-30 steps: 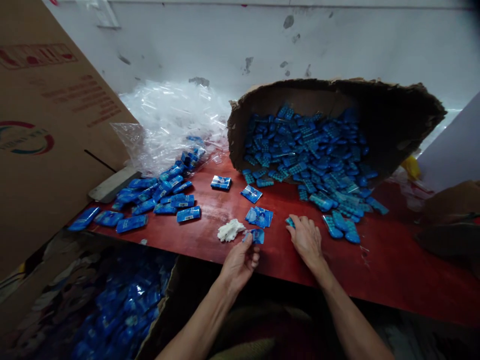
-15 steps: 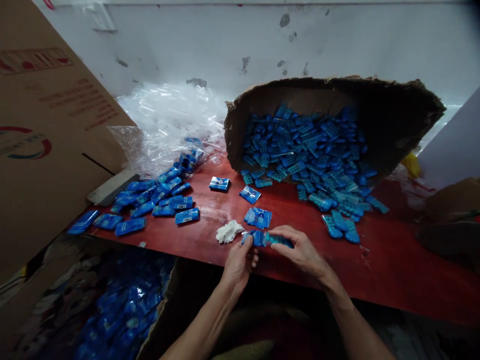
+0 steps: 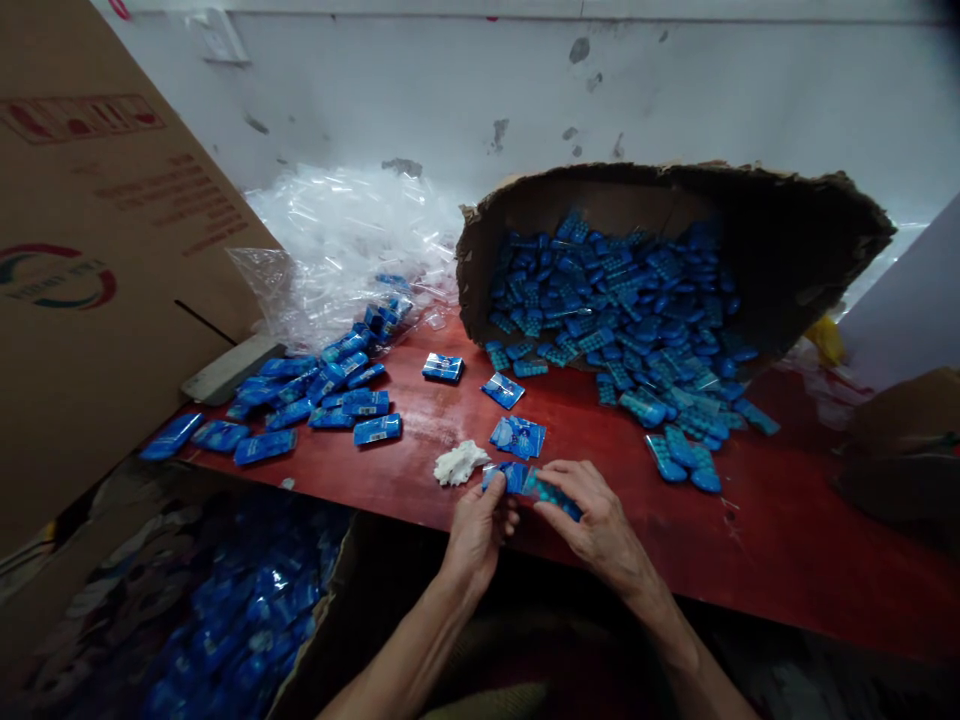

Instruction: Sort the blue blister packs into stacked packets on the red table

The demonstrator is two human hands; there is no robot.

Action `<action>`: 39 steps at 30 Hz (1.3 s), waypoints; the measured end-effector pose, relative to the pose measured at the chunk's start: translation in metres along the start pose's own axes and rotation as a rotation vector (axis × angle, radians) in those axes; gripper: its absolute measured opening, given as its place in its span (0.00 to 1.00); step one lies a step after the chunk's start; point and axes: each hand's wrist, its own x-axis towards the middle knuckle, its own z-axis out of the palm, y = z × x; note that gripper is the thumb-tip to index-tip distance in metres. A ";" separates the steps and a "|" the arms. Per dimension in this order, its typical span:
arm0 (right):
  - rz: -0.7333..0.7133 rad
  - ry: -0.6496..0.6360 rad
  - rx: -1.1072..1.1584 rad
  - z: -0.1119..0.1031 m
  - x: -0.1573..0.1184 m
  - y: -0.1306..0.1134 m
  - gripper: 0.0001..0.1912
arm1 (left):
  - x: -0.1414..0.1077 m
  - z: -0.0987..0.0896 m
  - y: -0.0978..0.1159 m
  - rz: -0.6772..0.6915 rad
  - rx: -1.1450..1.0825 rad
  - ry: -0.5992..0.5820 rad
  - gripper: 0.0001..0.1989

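At the table's front edge my left hand [image 3: 480,525] pinches a blue printed card [image 3: 513,477] between thumb and fingers. My right hand [image 3: 596,515] has its thumb and fingers around a blue packet with teal beads [image 3: 553,493], whose left end meets the card's right end. Whether the packet is inside a sleeve with the card, I cannot tell. Just beyond lies a small stack of blue printed cards [image 3: 517,437]. A crumpled white lump [image 3: 459,463] sits left of it, close to my left fingertips.
A torn cardboard box [image 3: 480,310] on its side spills blue beaded packets [image 3: 637,300] onto the red table [image 3: 795,540]. Finished-looking blue packs [image 3: 315,395] lie left, by clear plastic sleeves [image 3: 352,230]. A tall carton [image 3: 135,250] stands left; below, another box holds blue packs [image 3: 247,610].
My right fingers have spread a little along the beaded packet, so more of it shows. The left hand keeps its hold on the card. The view has shifted slightly.
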 end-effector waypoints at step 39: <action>-0.141 -0.025 -0.197 -0.006 -0.011 0.002 0.12 | 0.007 -0.012 0.002 0.042 0.197 -0.092 0.14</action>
